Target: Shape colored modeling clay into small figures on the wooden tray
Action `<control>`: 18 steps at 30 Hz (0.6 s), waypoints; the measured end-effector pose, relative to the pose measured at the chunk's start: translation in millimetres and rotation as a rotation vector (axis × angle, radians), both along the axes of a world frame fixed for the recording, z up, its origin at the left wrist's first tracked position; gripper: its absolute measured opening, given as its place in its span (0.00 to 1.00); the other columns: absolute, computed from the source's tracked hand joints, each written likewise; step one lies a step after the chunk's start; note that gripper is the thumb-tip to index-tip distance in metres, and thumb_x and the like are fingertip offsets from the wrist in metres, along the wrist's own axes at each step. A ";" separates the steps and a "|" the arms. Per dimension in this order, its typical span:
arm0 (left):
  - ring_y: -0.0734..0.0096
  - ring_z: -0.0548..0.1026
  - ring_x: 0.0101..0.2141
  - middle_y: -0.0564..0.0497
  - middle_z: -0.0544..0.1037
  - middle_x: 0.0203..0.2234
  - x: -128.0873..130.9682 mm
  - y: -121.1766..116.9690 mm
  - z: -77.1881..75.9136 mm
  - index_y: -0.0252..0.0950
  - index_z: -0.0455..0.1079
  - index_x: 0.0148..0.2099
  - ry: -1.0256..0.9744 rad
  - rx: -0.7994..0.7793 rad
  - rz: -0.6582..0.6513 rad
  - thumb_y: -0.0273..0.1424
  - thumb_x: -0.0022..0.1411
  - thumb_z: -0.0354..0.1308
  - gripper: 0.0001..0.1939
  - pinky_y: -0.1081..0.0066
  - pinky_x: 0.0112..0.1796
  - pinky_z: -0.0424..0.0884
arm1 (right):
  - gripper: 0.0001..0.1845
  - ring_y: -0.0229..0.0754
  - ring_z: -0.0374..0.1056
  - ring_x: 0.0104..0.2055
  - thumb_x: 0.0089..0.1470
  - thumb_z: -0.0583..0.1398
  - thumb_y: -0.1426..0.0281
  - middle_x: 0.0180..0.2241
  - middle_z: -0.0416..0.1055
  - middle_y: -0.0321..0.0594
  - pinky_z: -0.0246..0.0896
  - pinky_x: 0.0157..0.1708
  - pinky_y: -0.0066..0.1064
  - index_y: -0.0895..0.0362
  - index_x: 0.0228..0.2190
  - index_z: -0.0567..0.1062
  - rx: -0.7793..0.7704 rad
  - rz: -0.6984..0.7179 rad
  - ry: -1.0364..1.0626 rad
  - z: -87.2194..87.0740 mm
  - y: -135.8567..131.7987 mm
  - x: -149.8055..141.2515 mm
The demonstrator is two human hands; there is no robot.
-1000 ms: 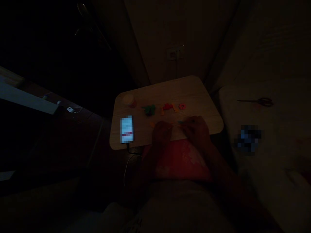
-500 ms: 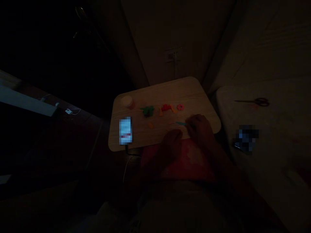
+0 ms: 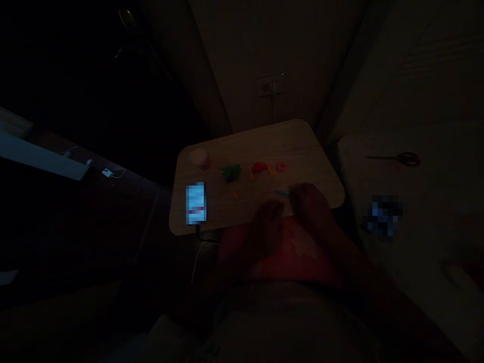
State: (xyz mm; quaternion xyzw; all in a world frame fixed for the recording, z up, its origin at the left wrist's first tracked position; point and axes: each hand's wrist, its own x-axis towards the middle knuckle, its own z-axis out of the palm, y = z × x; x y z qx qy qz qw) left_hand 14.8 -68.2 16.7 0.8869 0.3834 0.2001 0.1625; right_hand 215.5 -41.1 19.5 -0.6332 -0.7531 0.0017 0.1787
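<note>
The room is very dark. My right hand [image 3: 308, 204] rests on the near edge of a small wooden lap table [image 3: 260, 141], its fingers closed round a thin teal tool [image 3: 282, 193] that points left. My left hand [image 3: 267, 222] lies curled at the table's front edge, just left of the right hand; whether it holds anything is hidden. Small clay pieces lie in a row on the table: a green lump [image 3: 231, 172], red and orange bits [image 3: 260, 168], a pink ring [image 3: 282, 166] and a loose orange bit [image 3: 235, 194].
A lit phone [image 3: 196, 203] lies at the table's left front corner, with a cable below it. A small pink tub [image 3: 199, 159] stands at the back left. Scissors [image 3: 397, 159] lie on the bed to the right. A red cushion [image 3: 298, 252] is under my arms.
My left hand has drawn back and to the right from the table top to its front edge. The right hand stayed near the same spot with the teal tool.
</note>
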 end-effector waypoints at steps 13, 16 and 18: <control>0.46 0.61 0.69 0.32 0.61 0.69 -5.0 4.2 -4.9 0.31 0.53 0.74 0.001 -0.014 -0.040 0.31 0.72 0.49 0.31 0.44 0.67 0.64 | 0.11 0.49 0.72 0.43 0.66 0.56 0.74 0.43 0.77 0.51 0.64 0.41 0.34 0.59 0.43 0.79 -0.132 0.170 0.029 0.0 -6.5 -6.0; 0.46 0.61 0.69 0.32 0.60 0.69 -5.7 5.1 -1.8 0.31 0.52 0.73 0.012 -0.042 -0.043 0.31 0.72 0.49 0.31 0.45 0.66 0.65 | 0.12 0.47 0.73 0.43 0.66 0.56 0.73 0.44 0.78 0.50 0.65 0.45 0.34 0.59 0.44 0.80 -0.142 0.205 0.100 -4.1 -7.1 -5.9; 0.47 0.61 0.69 0.33 0.61 0.69 -6.4 6.1 2.2 0.32 0.53 0.73 0.012 -0.048 -0.055 0.31 0.72 0.50 0.30 0.45 0.67 0.65 | 0.12 0.48 0.73 0.44 0.65 0.56 0.74 0.44 0.78 0.50 0.66 0.47 0.34 0.59 0.44 0.80 -0.150 0.234 0.139 -3.6 -5.5 -3.8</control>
